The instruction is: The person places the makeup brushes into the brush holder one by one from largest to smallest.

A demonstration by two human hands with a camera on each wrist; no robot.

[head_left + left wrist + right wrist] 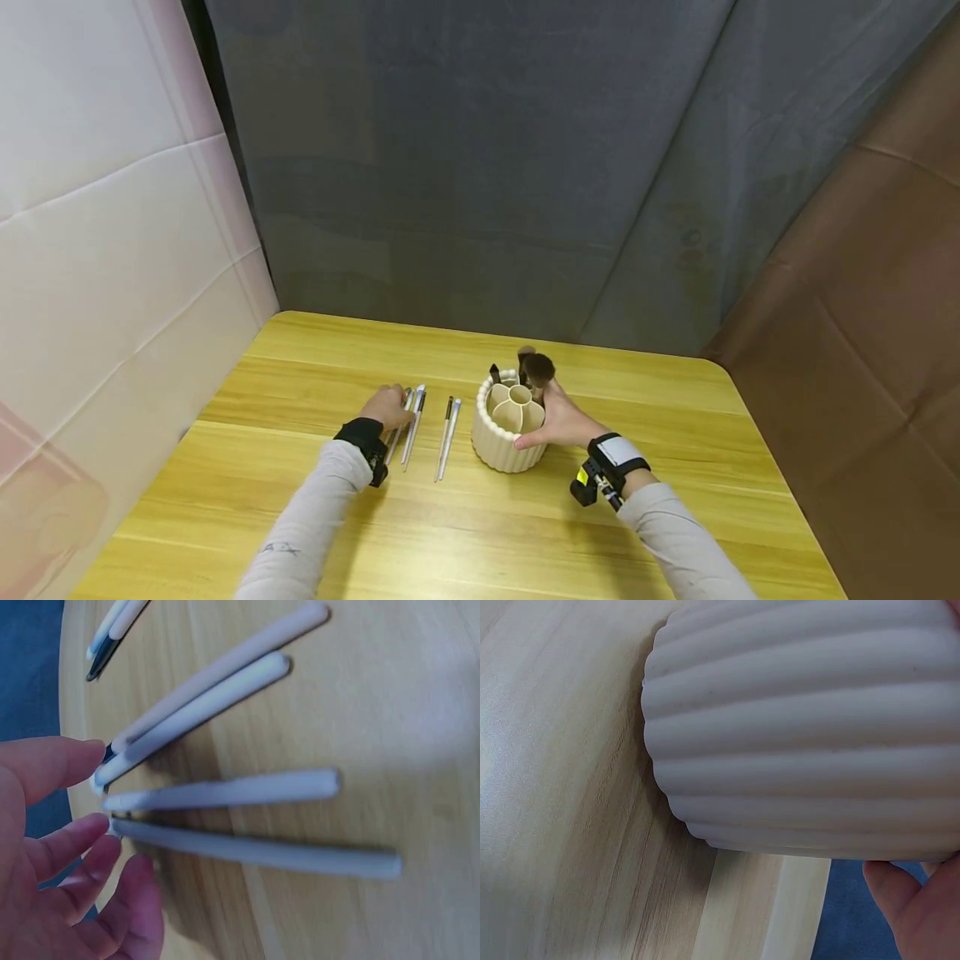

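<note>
1. The wooden table (315,517) is lying under both hands, its rounded edge close behind the wrists. Judged from how things lie, anything flicked backward could be rolling toward that edge and off it.

2. The ribbed cream holder (508,425) is standing upright just left of the right hand (562,421), which is cupping its side wall with curled fingers; the right wrist view is showing the ribs filling the frame and a thumb tip below. The grip is looking one-sided, so a hard pull or push could be tipping the holder, since nothing is bracing its far side.

3. A few dark-tipped brushes (534,367) are standing in the holder's far compartments, just beyond the right hand's fingertips. If the holder is tilting, they could be spilling out or snagging the knuckles.

4. The left hand (386,407) is resting on the table with fingers relaxed and spread, holding nothing; the two hands are well apart, with the holder between them.

5. Four slim white pens (225,795) are lying loose, fanned just right of the left hand's fingers (75,761), their tips touching or nearly touching the fingertips. Two further pens (447,427) are lying between that hand and the holder. Being round and thin, they could be rolling away, or two could be coming up together if the pinch is landing where they are crowding.
</note>
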